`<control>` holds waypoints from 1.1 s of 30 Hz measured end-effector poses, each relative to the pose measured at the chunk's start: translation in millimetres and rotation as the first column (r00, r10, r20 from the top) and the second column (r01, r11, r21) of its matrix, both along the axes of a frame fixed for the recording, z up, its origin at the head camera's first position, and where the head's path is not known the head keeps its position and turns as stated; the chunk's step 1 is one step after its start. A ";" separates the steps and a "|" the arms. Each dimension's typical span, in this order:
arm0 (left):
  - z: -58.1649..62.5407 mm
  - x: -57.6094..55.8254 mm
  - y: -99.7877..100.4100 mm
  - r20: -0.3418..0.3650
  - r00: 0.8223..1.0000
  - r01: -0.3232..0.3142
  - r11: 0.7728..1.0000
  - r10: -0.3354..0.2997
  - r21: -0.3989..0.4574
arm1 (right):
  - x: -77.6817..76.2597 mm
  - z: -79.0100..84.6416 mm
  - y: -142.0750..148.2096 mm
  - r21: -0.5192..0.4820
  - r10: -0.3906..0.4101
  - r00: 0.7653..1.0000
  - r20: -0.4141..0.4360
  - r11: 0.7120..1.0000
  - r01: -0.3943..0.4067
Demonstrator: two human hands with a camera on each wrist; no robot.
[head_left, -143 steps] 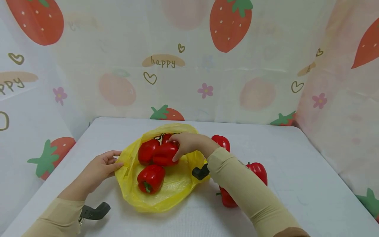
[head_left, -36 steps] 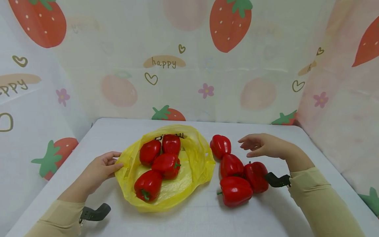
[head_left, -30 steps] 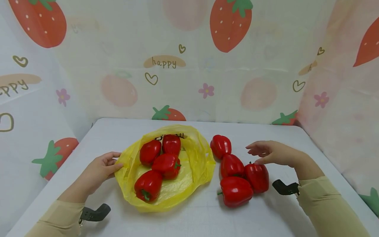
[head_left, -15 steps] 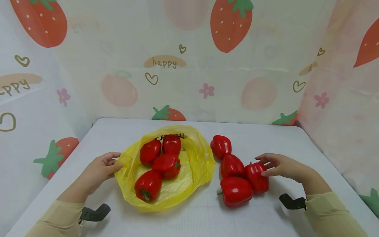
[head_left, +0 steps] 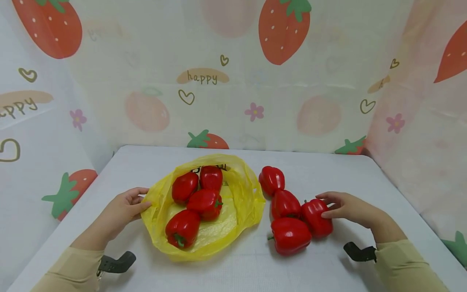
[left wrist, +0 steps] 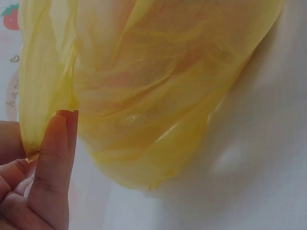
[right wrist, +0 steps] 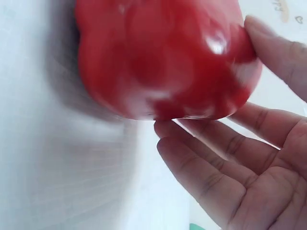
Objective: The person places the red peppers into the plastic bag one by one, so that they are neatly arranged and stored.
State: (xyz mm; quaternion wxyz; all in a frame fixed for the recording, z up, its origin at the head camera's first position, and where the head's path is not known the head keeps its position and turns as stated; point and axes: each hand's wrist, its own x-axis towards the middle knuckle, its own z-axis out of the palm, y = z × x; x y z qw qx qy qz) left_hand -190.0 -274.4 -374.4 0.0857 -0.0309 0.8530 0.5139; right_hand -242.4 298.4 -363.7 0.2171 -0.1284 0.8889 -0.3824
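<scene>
A yellow plastic bag (head_left: 249,202) lies on the table with its mouth spread wide. Inside it are several red bell peppers, among them one with its green stem toward the front, a bell pepper (head_left: 182,228). My left hand (head_left: 125,207) pinches the bag's left edge between thumb and fingers; the left wrist view shows the film (left wrist: 139,105) bunched there. On the right, my right hand (head_left: 350,209) grips the rightmost loose bell pepper (head_left: 316,218), thumb on its near side, fingers round its far side. In the right wrist view, that pepper (right wrist: 158,62) still rests low against the table.
Three more loose peppers adjoin the gripped one: a back pepper (head_left: 271,180) beside the bag's rim, a middle pepper (head_left: 285,204) and a front pepper (head_left: 290,236). Strawberry-printed cloth (head_left: 273,89) stands behind the white table (head_left: 226,275) and along both sides.
My right hand has left the bag, where a pepper now lies, and moved right, then down to the rightmost loose pepper, which has shifted slightly. My left hand keeps its hold on the bag.
</scene>
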 end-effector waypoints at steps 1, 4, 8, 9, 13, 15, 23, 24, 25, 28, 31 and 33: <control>0.1 0.2 0.0 0.000 1.000 0.000 1.000 0.000 0.001 | -0.8 0.5 0.9 -0.004 0.009 1.000 -0.004 1.000 -0.009; -0.2 0.5 -0.4 -0.001 1.000 0.001 1.000 -0.001 0.001 | -2.0 2.2 2.8 -0.015 0.025 1.000 -0.010 1.000 -0.025; -1.0 0.5 -1.2 -0.004 1.000 -0.001 1.000 0.001 0.001 | -2.5 4.5 4.3 -0.027 0.043 0.999 -0.014 0.999 -0.043; -1.1 0.6 -1.3 -0.004 1.000 -0.001 1.000 0.001 0.001 | -2.4 4.9 4.5 -0.027 0.045 0.999 -0.012 0.999 -0.045; -1.0 1.4 -2.0 -0.003 1.000 -0.001 1.000 0.001 0.005 | -1.1 5.0 5.7 -0.012 0.054 0.998 -0.008 0.998 -0.054; -0.8 1.9 -2.4 -0.004 1.000 0.002 1.000 -0.001 0.006 | -0.1 3.7 6.8 -0.001 0.056 0.998 -0.002 0.998 -0.056; -0.1 1.6 -2.0 -0.010 1.000 0.008 1.000 -0.008 0.004 | 6.1 -7.3 10.0 0.006 0.026 0.999 0.031 1.000 -0.026; 0.0 1.4 -1.8 -0.009 1.000 0.007 1.000 -0.007 0.004 | 7.0 -8.6 9.6 0.003 0.024 0.999 0.034 1.000 -0.024; 0.1 1.3 -1.6 -0.007 1.000 0.007 1.000 -0.007 0.004 | 8.0 -9.8 9.0 0.004 0.023 0.999 0.035 1.000 -0.023; -0.1 0.9 -1.0 -0.002 1.000 0.005 1.000 -0.005 0.001 | 10.8 -12.8 6.5 0.002 0.010 0.998 0.058 1.000 -0.010; -0.8 0.2 -0.6 -0.003 1.000 0.005 1.000 -0.005 -0.003 | 12.7 -13.8 5.4 -0.002 0.004 0.997 0.072 1.000 -0.004; -1.5 -0.2 -0.4 -0.004 1.000 0.003 1.000 -0.003 -0.004 | 13.3 -13.8 5.8 -0.018 0.010 0.997 0.079 1.000 -0.008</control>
